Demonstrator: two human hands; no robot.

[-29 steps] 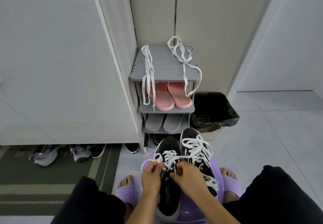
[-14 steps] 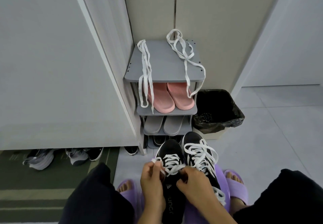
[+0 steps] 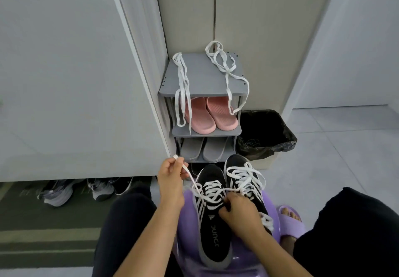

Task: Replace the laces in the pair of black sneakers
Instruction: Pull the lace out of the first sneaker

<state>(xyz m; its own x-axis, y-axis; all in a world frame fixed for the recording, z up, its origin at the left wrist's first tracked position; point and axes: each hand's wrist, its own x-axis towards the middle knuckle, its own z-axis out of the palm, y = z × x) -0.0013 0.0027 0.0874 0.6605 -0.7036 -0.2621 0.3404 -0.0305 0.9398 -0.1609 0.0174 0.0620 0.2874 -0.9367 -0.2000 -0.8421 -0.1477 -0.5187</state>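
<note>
Entrance area with pale walls, a white cabinet door at the left and a grey tiled floor (image 3: 323, 168). Far left: a green striped mat (image 3: 43, 218) lies on the floor, with grey and black trainers (image 3: 58, 192) tucked under the cabinet's lower edge. Centre: a grey shoe rack (image 3: 203, 78) stands in the corner. On its top shelf lie a folded white lace (image 3: 182, 86) at the left and a looped white lace (image 3: 226, 69) at the right, both hanging over the front edge. Pink slippers (image 3: 207, 114) occupy the second shelf and grey slippers (image 3: 203, 149) the third. Just right of the rack stands a waste bin (image 3: 265, 134) lined with a black bag. Foreground: the person sits with black-trousered legs apart, and a purple stool (image 3: 185, 233) between the knees carries the pair. The left hand (image 3: 170, 177), raised to the left of the shoes, pinches the free end of a threaded white lace (image 3: 190, 175), which runs down to the eyelets of the left black sneaker (image 3: 210, 233). The right hand (image 3: 239, 212) rests on that sneaker's throat, fingers curled round the same lace where it crosses the eyelets. The right black sneaker (image 3: 244, 181) lies touching beside it, laced in white. Far right: a foot in a purple slipper (image 3: 289, 222) rests on the floor
</note>
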